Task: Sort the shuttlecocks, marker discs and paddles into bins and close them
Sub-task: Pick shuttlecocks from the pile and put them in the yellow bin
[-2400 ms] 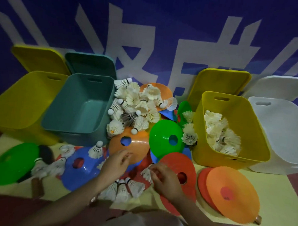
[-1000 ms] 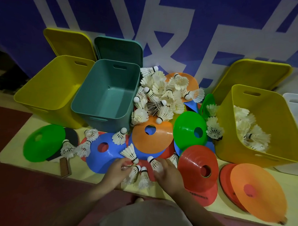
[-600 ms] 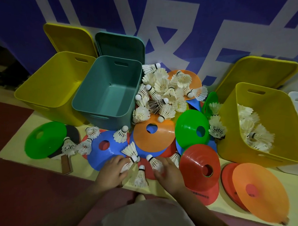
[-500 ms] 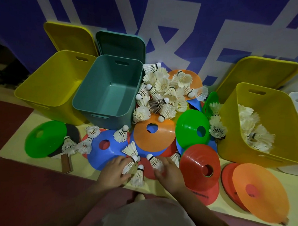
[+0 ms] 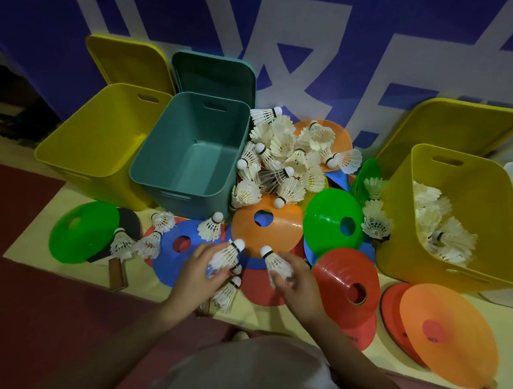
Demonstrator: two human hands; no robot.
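Shuttlecocks [image 5: 228, 255]: one pinched in each hand's fingers, left hand [image 5: 198, 272], right hand [image 5: 296, 280], probably bound for right yellow bin [image 5: 400, 230].

White feathered shuttlecocks [image 5: 283, 163] lie heaped just right of the open teal bin [image 5: 192, 150], corks pointing all ways. More fill the right yellow bin [image 5: 454, 220], well right of the teal one. The left yellow bin [image 5: 102, 140] touches the teal bin's left side; lids lean behind all three. Orange disc [image 5: 267, 227], green disc [image 5: 332, 221], red disc [image 5: 345, 283] and blue disc [image 5: 176, 249] overlap in front of the teal bin. A dark paddle [image 5: 129, 227] lies front-left of it, under another green disc [image 5: 83, 231].
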